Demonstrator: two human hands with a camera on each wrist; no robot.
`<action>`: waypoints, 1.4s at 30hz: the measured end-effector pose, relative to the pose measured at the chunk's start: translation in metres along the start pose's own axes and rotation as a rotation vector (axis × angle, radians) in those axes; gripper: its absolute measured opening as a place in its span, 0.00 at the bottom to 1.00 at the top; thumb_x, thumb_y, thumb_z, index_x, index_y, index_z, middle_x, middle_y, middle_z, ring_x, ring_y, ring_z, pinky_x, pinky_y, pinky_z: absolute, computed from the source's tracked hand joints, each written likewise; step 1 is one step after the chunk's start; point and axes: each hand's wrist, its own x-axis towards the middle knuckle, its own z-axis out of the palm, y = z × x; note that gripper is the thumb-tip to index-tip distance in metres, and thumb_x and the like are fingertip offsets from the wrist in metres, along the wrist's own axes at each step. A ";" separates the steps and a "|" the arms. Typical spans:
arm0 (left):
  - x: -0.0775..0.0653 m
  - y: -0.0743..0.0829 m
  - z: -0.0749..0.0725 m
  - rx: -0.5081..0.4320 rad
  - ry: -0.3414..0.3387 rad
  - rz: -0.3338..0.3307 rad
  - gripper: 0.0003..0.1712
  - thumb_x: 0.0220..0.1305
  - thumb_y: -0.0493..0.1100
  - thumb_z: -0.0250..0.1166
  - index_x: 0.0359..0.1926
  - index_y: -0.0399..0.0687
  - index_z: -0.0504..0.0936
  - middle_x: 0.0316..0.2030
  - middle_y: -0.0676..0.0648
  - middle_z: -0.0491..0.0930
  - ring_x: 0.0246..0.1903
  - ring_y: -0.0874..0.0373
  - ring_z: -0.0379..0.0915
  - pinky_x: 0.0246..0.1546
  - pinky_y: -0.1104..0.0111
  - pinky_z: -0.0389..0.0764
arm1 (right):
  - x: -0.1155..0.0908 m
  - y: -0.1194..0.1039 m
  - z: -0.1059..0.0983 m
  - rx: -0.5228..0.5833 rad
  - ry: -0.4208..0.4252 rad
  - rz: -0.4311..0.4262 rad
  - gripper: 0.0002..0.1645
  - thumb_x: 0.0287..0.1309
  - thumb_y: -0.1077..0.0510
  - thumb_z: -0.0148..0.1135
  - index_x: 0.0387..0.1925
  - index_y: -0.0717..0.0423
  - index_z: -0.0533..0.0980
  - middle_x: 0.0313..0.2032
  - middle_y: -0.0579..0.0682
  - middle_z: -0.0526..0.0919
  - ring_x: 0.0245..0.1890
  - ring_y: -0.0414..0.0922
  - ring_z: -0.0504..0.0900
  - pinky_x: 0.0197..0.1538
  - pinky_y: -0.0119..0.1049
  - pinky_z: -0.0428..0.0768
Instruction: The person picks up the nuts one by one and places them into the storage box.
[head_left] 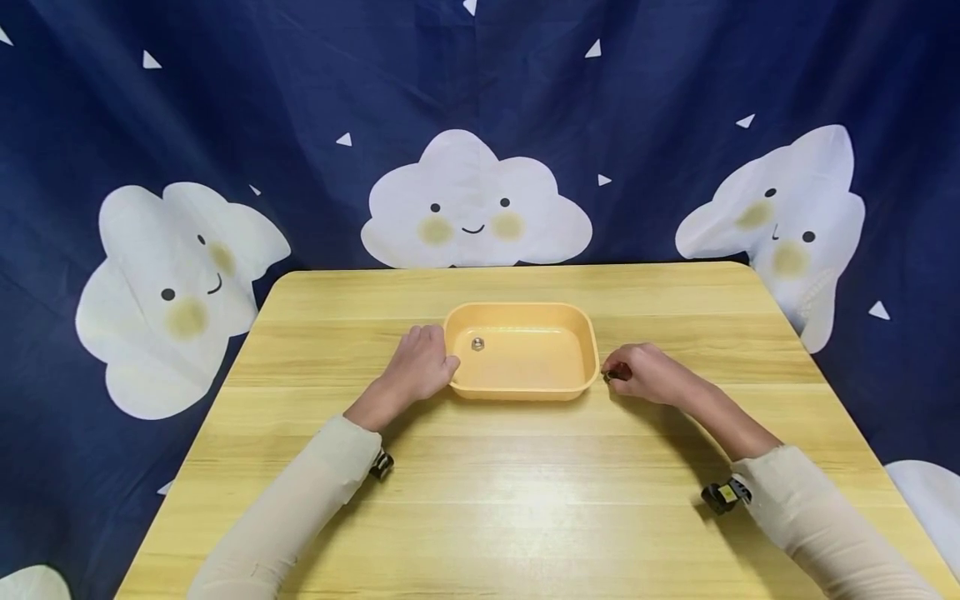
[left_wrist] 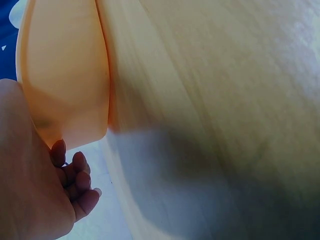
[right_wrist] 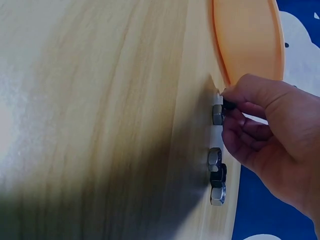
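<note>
An orange plastic tray (head_left: 517, 392) sits on the table, with one metal hex nut (head_left: 477, 343) inside near its left end. My left hand (head_left: 420, 362) grips the tray's left end, thumb over the rim and fingers curled on the outside, as the left wrist view shows. Just off the right end, my right hand (head_left: 648, 372) is low over the table. Its thumb and index finger pinch a small black nut (right_wrist: 229, 104), partly hidden by the fingertips. Touching or very near them is a silver nut (right_wrist: 218, 115). Several more nuts (right_wrist: 215, 158), silver and black, stand in a row nearby.
The light wooden table (head_left: 510, 517) reaches a dark blue curtain (head_left: 300, 83) with white clouds behind it. A small black camera is worn at each sleeve cuff. In the right wrist view, the row of nuts lies near the table's edge.
</note>
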 end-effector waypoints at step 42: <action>0.000 0.001 -0.001 0.005 0.001 0.002 0.13 0.66 0.48 0.56 0.36 0.41 0.70 0.32 0.44 0.70 0.35 0.46 0.65 0.40 0.59 0.68 | -0.002 -0.005 -0.027 0.027 0.061 -0.037 0.12 0.54 0.66 0.70 0.42 0.63 0.86 0.31 0.46 0.85 0.31 0.37 0.77 0.36 0.32 0.79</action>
